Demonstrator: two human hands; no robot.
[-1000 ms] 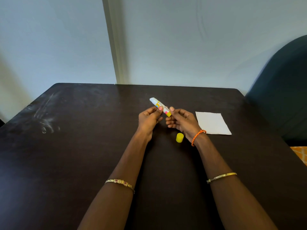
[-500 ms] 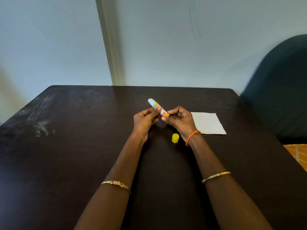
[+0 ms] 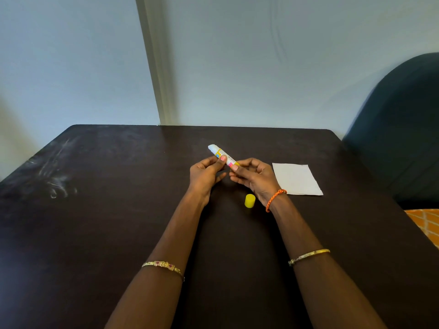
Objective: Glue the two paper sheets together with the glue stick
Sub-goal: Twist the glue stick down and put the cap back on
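An uncapped glue stick (image 3: 219,153) with a white tip and yellow label is held above the middle of the dark table (image 3: 95,222), tip pointing up and to the far left. My left hand (image 3: 207,173) pinches its body between thumb and fingers. My right hand (image 3: 253,178) pinches the yellow base end with thumb and fingertips. The yellow cap (image 3: 249,200) lies on the table just under my right wrist. White paper (image 3: 297,178) lies flat to the right of my right hand; I cannot tell whether it is one sheet or two stacked.
A dark blue chair back (image 3: 399,129) stands past the table's right edge, with an orange patterned cloth (image 3: 425,224) below it. A pale wall rises behind the far edge. Whitish smudges (image 3: 57,181) mark the table's left side.
Both hands keep the glue stick in about the same place. My right thumb and fingers have shifted round the base end. The camera has moved slightly.
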